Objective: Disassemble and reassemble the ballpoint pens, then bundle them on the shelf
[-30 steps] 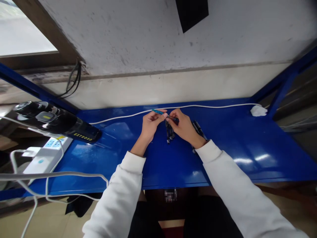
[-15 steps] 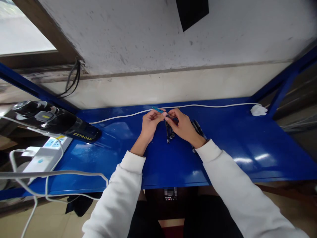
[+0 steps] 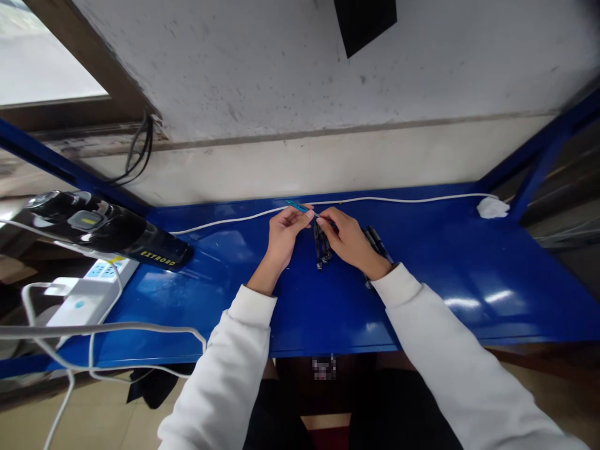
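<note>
My left hand (image 3: 284, 232) pinches a thin blue pen refill (image 3: 296, 206) near its far end, over the blue metal shelf (image 3: 197, 287). My right hand (image 3: 347, 240) is closed on the other end of the same refill, fingertips almost touching the left ones. Several dark pens (image 3: 322, 245) lie on the shelf between and under my hands, and more dark pens (image 3: 379, 242) lie beside my right wrist. White sleeves cover both forearms.
A white cable (image 3: 225, 220) runs along the shelf's back edge to a white plug (image 3: 492, 207) at the far right. A black handheld device (image 3: 94, 228) and a white power strip (image 3: 89, 290) with loose white cords sit at the left. A wall stands close behind.
Both hands stay in place with the refill; the right-hand fingers have shifted slightly along it. The view has barely moved.
</note>
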